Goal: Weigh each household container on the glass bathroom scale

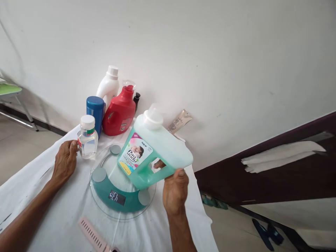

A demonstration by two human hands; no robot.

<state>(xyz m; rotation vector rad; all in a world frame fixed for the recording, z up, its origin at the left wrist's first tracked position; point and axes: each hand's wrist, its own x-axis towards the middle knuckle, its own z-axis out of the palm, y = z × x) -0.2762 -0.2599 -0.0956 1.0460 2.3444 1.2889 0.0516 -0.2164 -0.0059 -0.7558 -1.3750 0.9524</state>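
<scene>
A translucent green detergent jug point(172, 143) with a white cap leans over the round glass scale point(109, 178). My right hand point(175, 192) is closed round its handle, with fingertips showing through the handle opening. Whether the jug's base touches the scale, I cannot tell. The scale's dark display point(117, 197) is lit with digits. At the left, a clear bottle point(88, 145) with a white cap stands upright on the white cloth. My left hand point(65, 159) grips at its left side, with the fingertips partly hidden.
Behind stand a blue container point(95, 108), a red jug point(122, 113), a white bottle point(108, 85) and a dark pump bottle point(136, 99). A beige tube point(180, 120) leans against the wall. A pink watch strap point(91, 232) lies at the front of the cloth-covered table point(147, 232).
</scene>
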